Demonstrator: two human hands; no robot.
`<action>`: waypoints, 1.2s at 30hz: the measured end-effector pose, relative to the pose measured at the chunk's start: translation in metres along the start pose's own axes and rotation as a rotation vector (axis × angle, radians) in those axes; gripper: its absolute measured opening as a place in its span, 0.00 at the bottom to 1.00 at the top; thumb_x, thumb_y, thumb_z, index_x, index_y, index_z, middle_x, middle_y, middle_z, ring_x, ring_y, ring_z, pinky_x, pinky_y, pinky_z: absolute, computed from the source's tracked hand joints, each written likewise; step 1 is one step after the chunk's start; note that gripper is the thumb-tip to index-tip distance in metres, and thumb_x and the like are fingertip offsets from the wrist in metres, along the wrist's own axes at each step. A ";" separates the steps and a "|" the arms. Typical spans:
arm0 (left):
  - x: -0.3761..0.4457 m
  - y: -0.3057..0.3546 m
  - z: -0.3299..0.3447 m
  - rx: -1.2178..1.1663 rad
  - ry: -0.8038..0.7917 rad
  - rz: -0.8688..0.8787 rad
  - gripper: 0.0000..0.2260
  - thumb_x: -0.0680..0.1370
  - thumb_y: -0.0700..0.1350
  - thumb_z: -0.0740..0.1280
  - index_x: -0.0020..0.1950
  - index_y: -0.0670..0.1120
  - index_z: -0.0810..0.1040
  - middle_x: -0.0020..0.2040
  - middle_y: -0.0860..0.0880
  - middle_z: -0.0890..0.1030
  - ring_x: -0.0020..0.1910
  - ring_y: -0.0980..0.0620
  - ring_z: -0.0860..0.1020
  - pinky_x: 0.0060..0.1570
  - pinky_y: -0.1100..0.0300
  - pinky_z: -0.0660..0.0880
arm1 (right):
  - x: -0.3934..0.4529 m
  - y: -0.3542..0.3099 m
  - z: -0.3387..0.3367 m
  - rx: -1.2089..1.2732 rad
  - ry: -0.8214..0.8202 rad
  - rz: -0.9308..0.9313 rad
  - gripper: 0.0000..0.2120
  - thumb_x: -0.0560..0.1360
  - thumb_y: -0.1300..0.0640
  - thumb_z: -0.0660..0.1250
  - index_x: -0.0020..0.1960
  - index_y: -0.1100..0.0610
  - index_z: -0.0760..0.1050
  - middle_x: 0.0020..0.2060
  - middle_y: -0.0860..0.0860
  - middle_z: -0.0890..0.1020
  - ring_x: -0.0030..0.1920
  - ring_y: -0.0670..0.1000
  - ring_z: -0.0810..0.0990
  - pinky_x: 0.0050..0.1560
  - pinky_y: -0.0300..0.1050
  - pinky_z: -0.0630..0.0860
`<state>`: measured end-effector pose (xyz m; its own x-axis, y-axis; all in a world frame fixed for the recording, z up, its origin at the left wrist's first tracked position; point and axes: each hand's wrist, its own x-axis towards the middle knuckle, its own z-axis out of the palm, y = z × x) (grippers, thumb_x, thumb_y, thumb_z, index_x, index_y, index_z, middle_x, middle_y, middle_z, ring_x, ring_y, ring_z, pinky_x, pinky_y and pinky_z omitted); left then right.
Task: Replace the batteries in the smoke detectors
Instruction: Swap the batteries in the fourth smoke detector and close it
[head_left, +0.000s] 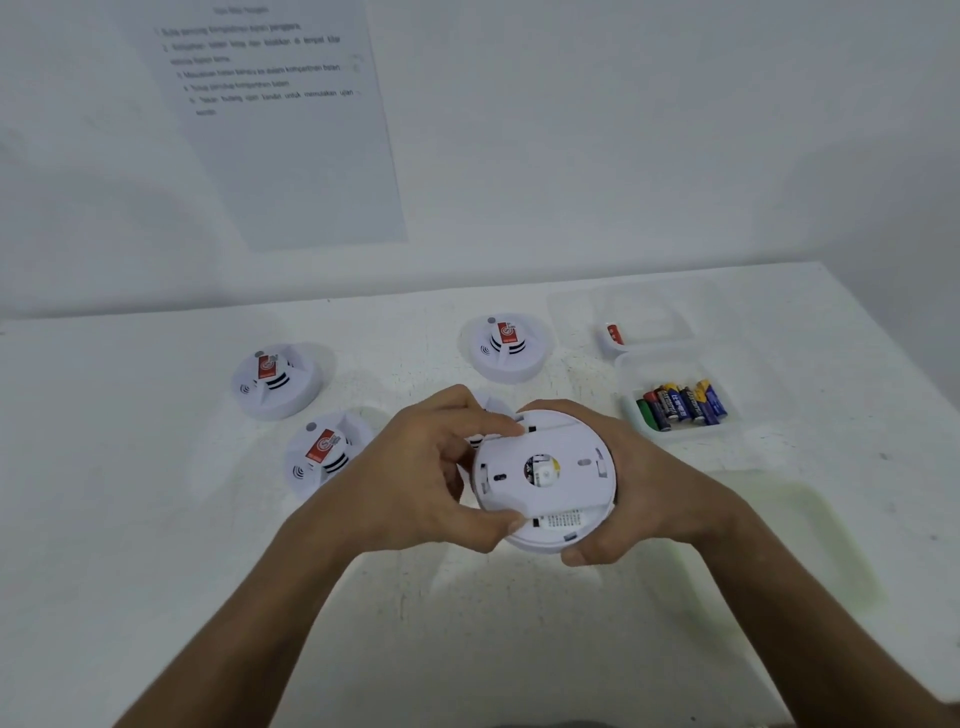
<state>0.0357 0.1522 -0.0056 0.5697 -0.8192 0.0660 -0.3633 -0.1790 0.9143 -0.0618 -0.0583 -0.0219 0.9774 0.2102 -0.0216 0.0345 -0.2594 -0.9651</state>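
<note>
I hold a round white smoke detector (561, 499) above the table, its back plate facing me with a round hole in the middle. My left hand (415, 478) grips its left rim, thumb and fingers on the back plate's edge. My right hand (639, 483) cups its right side and underside. Three other white smoke detectors with red labels lie face up on the table, at left (275, 379), at lower left (324, 452) and at the back (506, 345). A clear box (675, 371) on the right holds several AA batteries (680, 405).
A second clear container (623, 312) stands behind the battery box, with a small white-and-red item (613, 335) at its front. A printed instruction sheet (280, 119) hangs on the white wall. The white table (156, 519) ends at the right.
</note>
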 end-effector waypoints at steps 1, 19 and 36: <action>0.000 -0.001 -0.001 0.002 0.007 0.000 0.28 0.60 0.48 0.79 0.60 0.50 0.81 0.50 0.56 0.74 0.44 0.48 0.80 0.32 0.64 0.75 | -0.001 0.001 0.000 -0.007 0.014 0.006 0.46 0.57 0.68 0.81 0.70 0.51 0.66 0.61 0.40 0.77 0.65 0.48 0.76 0.59 0.37 0.75; -0.029 -0.017 0.014 0.012 -0.017 -0.064 0.43 0.65 0.50 0.79 0.73 0.67 0.59 0.65 0.60 0.75 0.61 0.54 0.76 0.58 0.55 0.76 | -0.004 -0.001 0.021 -0.063 0.118 -0.056 0.45 0.61 0.67 0.79 0.70 0.52 0.60 0.62 0.41 0.74 0.66 0.53 0.73 0.60 0.52 0.78; -0.033 -0.017 -0.002 0.157 0.114 -0.027 0.38 0.59 0.59 0.79 0.66 0.70 0.69 0.52 0.64 0.77 0.46 0.53 0.77 0.41 0.65 0.78 | -0.006 0.000 0.025 -0.203 0.212 -0.011 0.46 0.59 0.58 0.85 0.72 0.48 0.67 0.65 0.46 0.76 0.62 0.53 0.77 0.52 0.58 0.79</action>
<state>0.0245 0.1836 -0.0226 0.6574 -0.7475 0.0949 -0.4522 -0.2906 0.8432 -0.0727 -0.0362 -0.0278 0.9978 0.0174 0.0643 0.0653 -0.4460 -0.8927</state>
